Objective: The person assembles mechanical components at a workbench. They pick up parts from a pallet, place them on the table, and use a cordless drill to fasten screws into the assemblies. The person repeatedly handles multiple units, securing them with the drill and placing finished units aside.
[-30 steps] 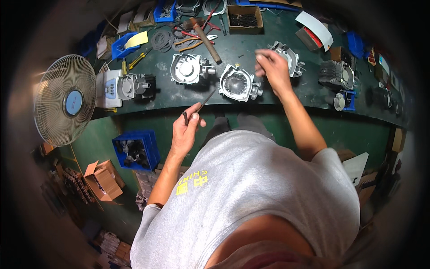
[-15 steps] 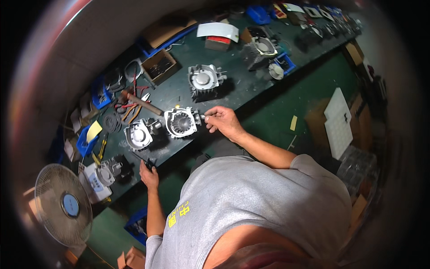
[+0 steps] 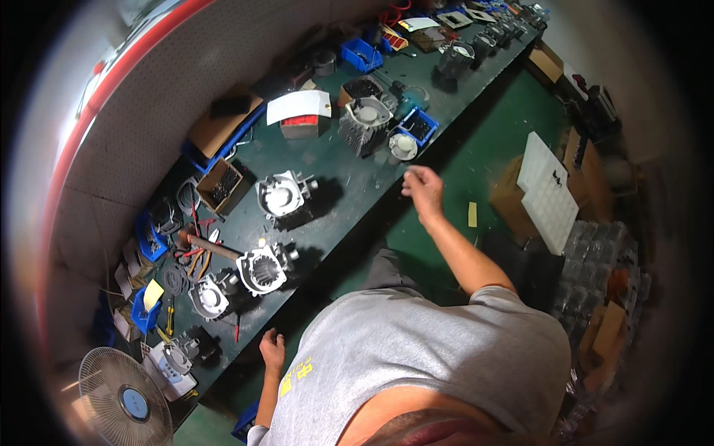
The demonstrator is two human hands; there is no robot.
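Note:
My right hand (image 3: 424,192) hangs in the air just off the bench's front edge, its fingers loosely bent and slightly apart, with nothing visible in them. Closest to it are a round pale metal part (image 3: 403,147) and a blue bin (image 3: 418,127) of small dark parts. My left hand (image 3: 273,348) is low beside the bench edge, half curled, thumb apart, and looks bare. On the bench before it stand a finned metal engine casting (image 3: 262,270), a smaller casting (image 3: 210,297) and a thin red tool (image 3: 237,328). Another engine casting (image 3: 283,195) stands farther back.
A hammer (image 3: 212,246) and pliers (image 3: 199,262) lie left of the castings. Behind are a cardboard box (image 3: 221,186) of dark parts and a red box (image 3: 300,125) under a white sheet. A fan (image 3: 125,401) stands at lower left, white panels (image 3: 549,195) at right.
My right hand has left the middle casting and moved right along the bench edge. My left hand has drawn back from the dark tool it held. The view has shifted rightward.

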